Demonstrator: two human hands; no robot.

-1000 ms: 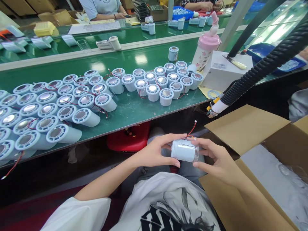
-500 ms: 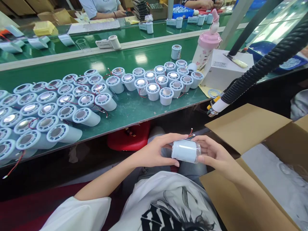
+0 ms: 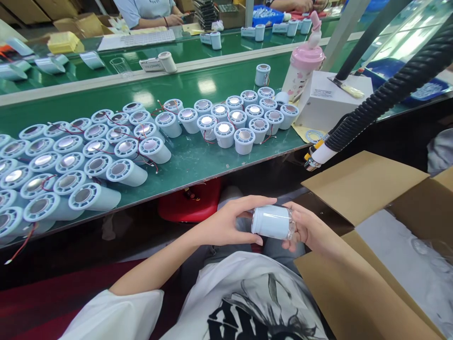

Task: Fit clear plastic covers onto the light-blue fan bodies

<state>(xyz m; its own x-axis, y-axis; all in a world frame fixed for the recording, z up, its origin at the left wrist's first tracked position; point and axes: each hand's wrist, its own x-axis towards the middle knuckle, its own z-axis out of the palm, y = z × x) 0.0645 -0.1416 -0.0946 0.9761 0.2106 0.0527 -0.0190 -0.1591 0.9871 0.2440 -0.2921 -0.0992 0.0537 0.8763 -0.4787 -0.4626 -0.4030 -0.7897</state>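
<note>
A light blue cylindrical housing (image 3: 272, 222) lies sideways between my hands above my lap, inside a clear plastic cover (image 3: 290, 225) that shows at its right end. My left hand (image 3: 235, 221) grips its left end, index finger along the top and thumb underneath. Around the right end, the fingers of my right hand (image 3: 307, 226) are curled against the clear cover, some showing below it. On the green bench stand several similar light blue housings (image 3: 244, 137) with round silver centres, some trailing thin red and black wires.
An open cardboard box (image 3: 368, 186) holding white and clear plastic stands to my right. A black corrugated hose (image 3: 382, 89) hangs above it. A pink-lidded cup (image 3: 306, 61) and a white box-shaped device (image 3: 329, 101) stand on the bench (image 3: 191, 160). Co-workers sit across it.
My right hand has shifted its grip, its fingers now curling under the right end. The wires seen above the held housing are now out of sight. My left hand has barely moved.
</note>
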